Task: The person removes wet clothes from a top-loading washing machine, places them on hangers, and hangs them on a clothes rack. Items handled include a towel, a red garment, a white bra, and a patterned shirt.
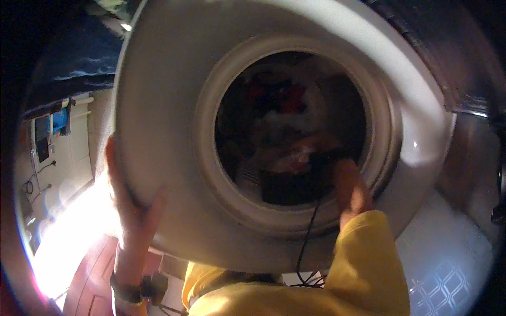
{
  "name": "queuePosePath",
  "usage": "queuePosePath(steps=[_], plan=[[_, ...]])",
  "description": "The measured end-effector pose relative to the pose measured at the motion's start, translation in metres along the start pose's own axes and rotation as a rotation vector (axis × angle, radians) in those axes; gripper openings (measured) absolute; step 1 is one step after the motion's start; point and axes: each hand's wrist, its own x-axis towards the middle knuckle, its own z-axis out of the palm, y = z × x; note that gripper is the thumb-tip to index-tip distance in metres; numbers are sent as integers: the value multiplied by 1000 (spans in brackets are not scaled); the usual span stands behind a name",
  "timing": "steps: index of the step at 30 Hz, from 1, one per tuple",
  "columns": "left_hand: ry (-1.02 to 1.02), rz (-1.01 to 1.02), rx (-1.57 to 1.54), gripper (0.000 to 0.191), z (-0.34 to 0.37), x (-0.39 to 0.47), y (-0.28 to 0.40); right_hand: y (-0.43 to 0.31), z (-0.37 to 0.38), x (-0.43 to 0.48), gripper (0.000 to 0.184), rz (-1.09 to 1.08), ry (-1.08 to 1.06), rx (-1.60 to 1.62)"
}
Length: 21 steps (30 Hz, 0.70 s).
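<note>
A white washer or dryer body (158, 118) with a round opening (203, 98) fills the middle of the view. Deep in the dark drum lies a jumble of cloth, with a red piece (292, 98) and a pale piece (272, 118). My left hand (134, 205) grips the machine's lower left edge, thumb on the front panel and fingers around the side. At the lower right of the rim my right hand (352, 189) reaches into the opening. Its fingertips vanish in shadow beside something black, so any hold is hidden. A thin black cable (306, 241) hangs out over the rim.
Glaring light (75, 241) comes from the lower left, beside a reddish-brown panelled surface (93, 280). A wall with cables (35, 181) and a blue item (59, 120) is at far left. Dark sheeting (83, 59) lies upper left. A patterned pale surface (442, 284) is lower right.
</note>
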Motion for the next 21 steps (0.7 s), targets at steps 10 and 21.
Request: queuePosePath(steps=[10, 21], plan=[[9, 85, -13, 88, -49, 105, -7, -63, -331, -174, 40, -193, 532, 75], [-15, 54, -15, 92, -19, 114, -22, -111, -479, -525, 42, -526, 1188, 165]])
